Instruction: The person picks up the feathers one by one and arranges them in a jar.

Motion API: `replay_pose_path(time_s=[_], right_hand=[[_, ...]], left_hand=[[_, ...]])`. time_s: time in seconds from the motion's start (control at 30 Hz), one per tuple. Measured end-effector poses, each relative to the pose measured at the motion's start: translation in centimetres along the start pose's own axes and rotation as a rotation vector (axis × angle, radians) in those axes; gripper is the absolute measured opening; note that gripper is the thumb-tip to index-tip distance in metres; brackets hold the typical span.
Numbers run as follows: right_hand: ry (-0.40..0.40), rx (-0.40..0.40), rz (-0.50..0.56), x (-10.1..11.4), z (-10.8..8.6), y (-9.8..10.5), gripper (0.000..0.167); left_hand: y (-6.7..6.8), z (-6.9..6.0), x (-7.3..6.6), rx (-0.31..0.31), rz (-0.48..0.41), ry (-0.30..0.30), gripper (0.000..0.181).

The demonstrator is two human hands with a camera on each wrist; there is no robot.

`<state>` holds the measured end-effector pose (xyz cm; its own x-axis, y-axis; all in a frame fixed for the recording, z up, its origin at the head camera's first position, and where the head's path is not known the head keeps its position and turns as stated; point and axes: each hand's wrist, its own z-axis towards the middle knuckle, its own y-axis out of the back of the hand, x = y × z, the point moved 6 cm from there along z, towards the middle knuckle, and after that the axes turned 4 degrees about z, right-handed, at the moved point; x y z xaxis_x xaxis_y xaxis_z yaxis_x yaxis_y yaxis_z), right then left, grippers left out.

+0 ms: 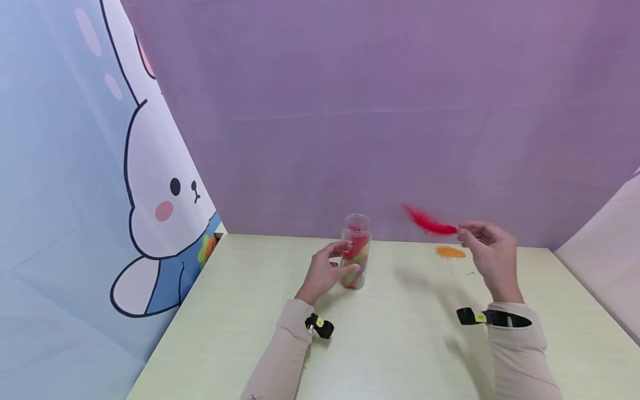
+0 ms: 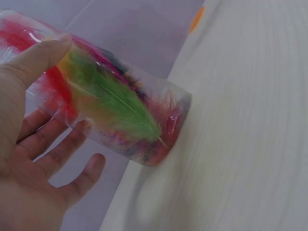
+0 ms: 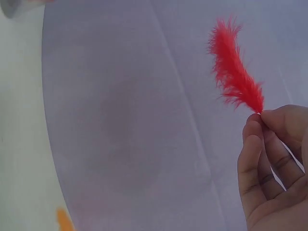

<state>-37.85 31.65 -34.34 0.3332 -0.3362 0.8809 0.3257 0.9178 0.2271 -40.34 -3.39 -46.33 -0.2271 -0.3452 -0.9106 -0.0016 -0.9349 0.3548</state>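
Observation:
A clear plastic jar [image 1: 356, 253] stands upright on the table, with several feathers inside. Red, green, yellow, magenta and dark ones show through its wall in the left wrist view, a green feather [image 2: 118, 96] in front. My left hand [image 1: 327, 271] holds the jar from its left side, thumb and fingers around the wall. To the right, my right hand [image 1: 492, 253] pinches a red feather [image 3: 233, 67] by its quill end between thumb and fingertips. The red feather hangs in the air above the table, its fluffy tip pointing left toward the jar.
An orange feather [image 1: 450, 252] lies on the pale table [image 1: 400, 344] near the back edge, below my right hand. Behind the table rises a purple cloth [image 1: 390, 111]. A blue cloth with a printed white rabbit [image 1: 160, 189] hangs at the left.

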Motion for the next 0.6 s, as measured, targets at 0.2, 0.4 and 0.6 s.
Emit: replay_pose_path(time_s=[0.2,0.4,0.6], right_hand=[[0.02,0.011,0.027,1.4,-0.6,-0.7,0.023],[0.091,0.039,0.02,2.9,-1.2,-1.6,0.021],[0.189,0.07,-0.051,4.4,-1.1,-2.9,0.017]], left_hand=[[0.1,0.0,0.0,0.0,-0.006,-0.006,0.066],[0.2,-0.1,-0.1,0.001,-0.009,-0.013,0.064],[0.2,-0.1,-0.2,0.001,-0.008,-0.011,0.065]])
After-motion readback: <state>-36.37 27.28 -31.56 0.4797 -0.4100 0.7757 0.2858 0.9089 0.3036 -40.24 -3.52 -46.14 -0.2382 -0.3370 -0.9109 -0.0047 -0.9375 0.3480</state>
